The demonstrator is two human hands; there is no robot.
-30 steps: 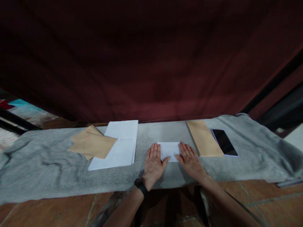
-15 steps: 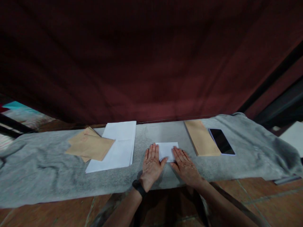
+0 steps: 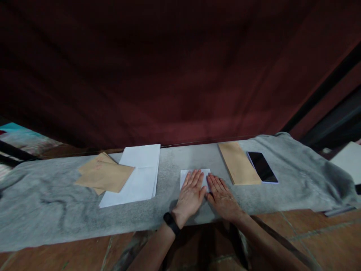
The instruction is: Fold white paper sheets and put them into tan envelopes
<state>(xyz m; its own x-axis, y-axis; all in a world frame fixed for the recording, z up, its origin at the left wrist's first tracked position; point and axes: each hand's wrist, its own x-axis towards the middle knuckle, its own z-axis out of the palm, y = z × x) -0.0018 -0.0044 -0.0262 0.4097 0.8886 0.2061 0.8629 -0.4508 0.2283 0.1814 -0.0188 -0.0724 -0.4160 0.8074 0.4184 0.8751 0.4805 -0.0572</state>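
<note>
A small folded white paper [image 3: 184, 175] lies flat on the grey cloth in front of me. My left hand [image 3: 190, 192], with a black band on its wrist, rests flat across the paper's middle, fingers stretched out. Against the paper's right edge lies my right hand [image 3: 222, 196], also flat with straight fingers. The two thumbs nearly meet, and the hands hide much of the paper's lower part. Neither hand grips anything.
White sheets [image 3: 142, 173] lie to the left, partly under several brown envelopes [image 3: 108, 176]. On the right are a stack of brown envelopes [image 3: 239, 165] and a phone [image 3: 263, 167]. Grey cloth [image 3: 56, 210] covers the long narrow surface; a dark red curtain [image 3: 180, 94] hangs behind.
My left hand has slid right from the paper's left edge onto its middle, closer to my right hand. My right hand has stayed about where it was.
</note>
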